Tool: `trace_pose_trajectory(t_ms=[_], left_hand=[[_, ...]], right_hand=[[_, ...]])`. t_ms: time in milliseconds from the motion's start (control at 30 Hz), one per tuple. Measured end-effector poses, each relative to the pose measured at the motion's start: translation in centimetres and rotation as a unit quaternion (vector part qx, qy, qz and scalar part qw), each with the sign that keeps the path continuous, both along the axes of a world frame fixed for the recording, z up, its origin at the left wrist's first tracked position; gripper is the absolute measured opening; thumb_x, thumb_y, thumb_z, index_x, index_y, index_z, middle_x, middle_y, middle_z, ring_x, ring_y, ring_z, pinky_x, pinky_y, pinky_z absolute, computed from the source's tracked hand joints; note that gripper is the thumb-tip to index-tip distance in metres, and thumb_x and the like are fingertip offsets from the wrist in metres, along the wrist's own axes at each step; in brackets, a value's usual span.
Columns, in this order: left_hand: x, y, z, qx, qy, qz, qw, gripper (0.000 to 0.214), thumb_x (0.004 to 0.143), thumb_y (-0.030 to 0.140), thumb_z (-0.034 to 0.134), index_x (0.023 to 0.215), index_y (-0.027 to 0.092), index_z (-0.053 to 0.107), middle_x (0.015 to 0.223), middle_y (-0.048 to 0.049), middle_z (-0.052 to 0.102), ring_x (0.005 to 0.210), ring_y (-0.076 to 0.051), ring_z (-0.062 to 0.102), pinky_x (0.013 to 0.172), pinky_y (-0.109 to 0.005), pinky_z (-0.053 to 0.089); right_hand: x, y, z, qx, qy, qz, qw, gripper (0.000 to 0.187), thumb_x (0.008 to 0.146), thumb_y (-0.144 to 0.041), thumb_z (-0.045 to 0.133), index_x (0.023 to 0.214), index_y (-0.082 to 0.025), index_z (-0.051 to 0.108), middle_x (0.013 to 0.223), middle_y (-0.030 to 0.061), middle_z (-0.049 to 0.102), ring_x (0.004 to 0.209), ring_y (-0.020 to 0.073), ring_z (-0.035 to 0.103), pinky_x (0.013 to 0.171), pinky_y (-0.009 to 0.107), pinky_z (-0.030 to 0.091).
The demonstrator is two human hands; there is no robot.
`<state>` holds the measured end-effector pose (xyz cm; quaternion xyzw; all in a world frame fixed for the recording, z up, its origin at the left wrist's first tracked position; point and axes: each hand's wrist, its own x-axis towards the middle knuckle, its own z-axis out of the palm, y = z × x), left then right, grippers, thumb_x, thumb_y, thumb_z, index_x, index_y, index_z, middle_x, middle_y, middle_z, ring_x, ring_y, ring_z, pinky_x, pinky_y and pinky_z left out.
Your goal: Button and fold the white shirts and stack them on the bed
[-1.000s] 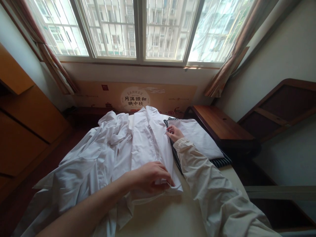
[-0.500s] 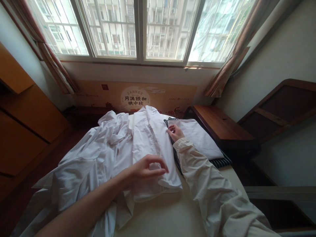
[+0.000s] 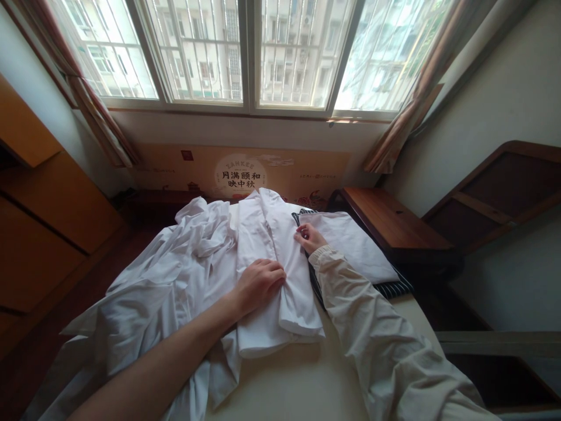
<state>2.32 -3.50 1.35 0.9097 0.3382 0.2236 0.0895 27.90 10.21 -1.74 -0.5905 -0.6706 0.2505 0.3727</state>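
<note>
A white shirt [image 3: 184, 280] lies spread and crumpled over a pale table [image 3: 298, 386]. Its right side is folded into a long strip [image 3: 293, 292] running away from me. My left hand [image 3: 258, 282] rests palm down on that strip near its middle, fingers together and curled slightly on the cloth. My right hand [image 3: 309, 236], in a beige sleeve, presses the strip's far right edge with bent fingers. Beside it lies a folded white garment [image 3: 355, 245] on a dark striped cloth [image 3: 390, 287].
A wooden side table [image 3: 390, 222] stands at the right, with a dark wooden frame [image 3: 504, 187] behind it. A printed cardboard panel [image 3: 239, 172] leans under the window [image 3: 245, 52]. Orange wooden cabinets [image 3: 44, 216] line the left.
My left hand let go of the strip's near corner, lifted and moved farther up onto the middle of the fold. The near end of the strip now lies flat. My right hand stayed put.
</note>
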Motion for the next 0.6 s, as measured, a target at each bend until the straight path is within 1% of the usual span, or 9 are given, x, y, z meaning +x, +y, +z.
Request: trace_pose_trajectory(t_ms=[100, 233, 300, 333, 400, 467, 533, 600], left_hand=[[0.1, -0.2, 0.3, 0.019, 0.022, 0.018, 0.999, 0.017, 0.108, 0.024, 0.054, 0.100, 0.022, 0.070, 0.107, -0.0065, 0.074, 0.102, -0.025, 0.069, 0.097, -0.039, 0.051], [0.0, -0.3, 0.5, 0.011, 0.018, 0.078, 0.997, 0.008, 0.101, 0.020, 0.058, 0.101, 0.021, 0.066, 0.104, -0.0075, 0.071, 0.097, -0.024, 0.067, 0.092, -0.039, 0.052], [-0.2, -0.3, 0.5, 0.009, 0.013, 0.082, 0.997, 0.007, 0.099, 0.020, 0.061, 0.101, 0.021, 0.067, 0.105, -0.0077, 0.071, 0.099, -0.025, 0.067, 0.093, -0.040, 0.052], [-0.4, -0.2, 0.5, 0.011, 0.005, 0.072, 0.997, 0.007, 0.098, 0.021, 0.062, 0.103, 0.022, 0.067, 0.108, -0.0080, 0.071, 0.102, -0.026, 0.067, 0.096, -0.041, 0.052], [-0.6, 0.0, 0.4, 0.021, -0.018, 0.024, 0.999, 0.015, 0.099, 0.022, 0.063, 0.113, 0.023, 0.069, 0.119, -0.0084, 0.072, 0.111, -0.026, 0.067, 0.103, -0.042, 0.051], [-0.9, 0.2, 0.4, 0.028, -0.034, -0.062, 0.997, 0.021, 0.101, 0.022, 0.062, 0.120, 0.025, 0.070, 0.129, -0.0074, 0.073, 0.118, -0.024, 0.066, 0.109, -0.041, 0.049], [-1.0, 0.3, 0.5, 0.023, -0.032, -0.149, 0.988, 0.020, 0.104, 0.021, 0.058, 0.118, 0.027, 0.072, 0.127, -0.0060, 0.075, 0.117, -0.022, 0.067, 0.111, -0.039, 0.048], [-0.9, 0.1, 0.8, 0.008, -0.023, -0.193, 0.981, 0.018, 0.105, 0.023, 0.057, 0.113, 0.026, 0.073, 0.120, -0.0062, 0.077, 0.113, -0.022, 0.069, 0.109, -0.038, 0.049]], right_hand=[[0.0, -0.1, -0.2, 0.009, -0.034, -0.005, 0.999, 0.023, 0.085, -0.039, 0.070, 0.102, -0.025, 0.063, 0.077, -0.0029, 0.068, 0.066, 0.0178, 0.060, 0.072, 0.032, 0.049], [-0.1, -0.4, -0.2, 0.023, -0.085, -0.016, 0.996, 0.021, 0.091, -0.040, 0.064, 0.106, -0.026, 0.062, 0.083, -0.0017, 0.070, 0.068, 0.0187, 0.062, 0.073, 0.032, 0.047], [-0.1, -0.5, -0.1, 0.031, -0.107, -0.012, 0.994, 0.020, 0.093, -0.040, 0.063, 0.107, -0.027, 0.062, 0.085, -0.0009, 0.071, 0.068, 0.0191, 0.063, 0.073, 0.032, 0.047], [-0.2, -0.6, 0.0, 0.032, -0.115, -0.010, 0.993, 0.019, 0.093, -0.040, 0.063, 0.107, -0.027, 0.062, 0.086, -0.0007, 0.071, 0.069, 0.0192, 0.064, 0.073, 0.032, 0.048], [-0.2, -0.6, 0.1, 0.031, -0.123, -0.007, 0.992, 0.019, 0.093, -0.040, 0.063, 0.107, -0.027, 0.062, 0.086, -0.0008, 0.071, 0.070, 0.0192, 0.065, 0.074, 0.031, 0.048], [-0.2, -0.6, 0.1, 0.030, -0.124, -0.006, 0.992, 0.019, 0.093, -0.040, 0.064, 0.107, -0.027, 0.062, 0.085, -0.0012, 0.071, 0.071, 0.0190, 0.065, 0.074, 0.031, 0.048], [-0.1, -0.6, 0.1, 0.030, -0.124, -0.006, 0.992, 0.018, 0.093, -0.040, 0.064, 0.106, -0.027, 0.063, 0.085, -0.0013, 0.071, 0.071, 0.0187, 0.065, 0.075, 0.031, 0.049], [-0.2, -0.6, 0.2, 0.031, -0.124, -0.004, 0.992, 0.017, 0.092, -0.039, 0.064, 0.104, -0.027, 0.063, 0.086, -0.0012, 0.070, 0.072, 0.0186, 0.065, 0.075, 0.031, 0.049]])
